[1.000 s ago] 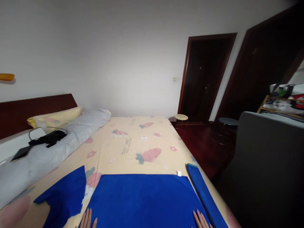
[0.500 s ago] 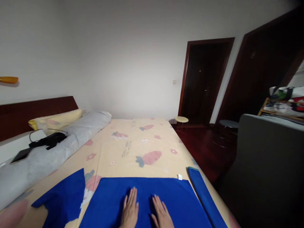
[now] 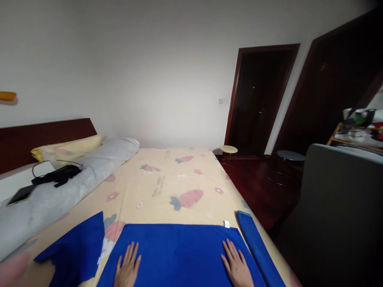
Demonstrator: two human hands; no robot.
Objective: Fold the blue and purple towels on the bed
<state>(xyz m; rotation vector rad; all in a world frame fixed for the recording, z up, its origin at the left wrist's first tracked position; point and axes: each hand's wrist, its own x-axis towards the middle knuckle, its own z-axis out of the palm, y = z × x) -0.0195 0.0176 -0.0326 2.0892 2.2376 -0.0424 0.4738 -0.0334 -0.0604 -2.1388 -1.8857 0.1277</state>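
Note:
A blue towel [image 3: 179, 251] lies spread flat on the cream patterned bedsheet [image 3: 176, 179] at the bottom of the view. My left hand [image 3: 128, 267] rests palm down on its left part, fingers stretched out. On the towel's right part my right hand [image 3: 237, 265] lies flat, fingers apart. A small white tag [image 3: 226, 224] sticks out at the towel's far right corner. Neither hand holds anything.
A crumpled blue cloth [image 3: 76, 251] lies left of the towel, and a folded blue strip [image 3: 259, 249] lies right of it at the bed's edge. A long grey bolster [image 3: 60, 191] carries a black cable bundle [image 3: 56, 175] and a phone [image 3: 18, 194]. Stools [image 3: 229, 150] and a grey chair [image 3: 338, 207] stand right.
Both hands slid from the towel's outer edges to its middle, then apart again toward the left and right sides, staying flat on the cloth.

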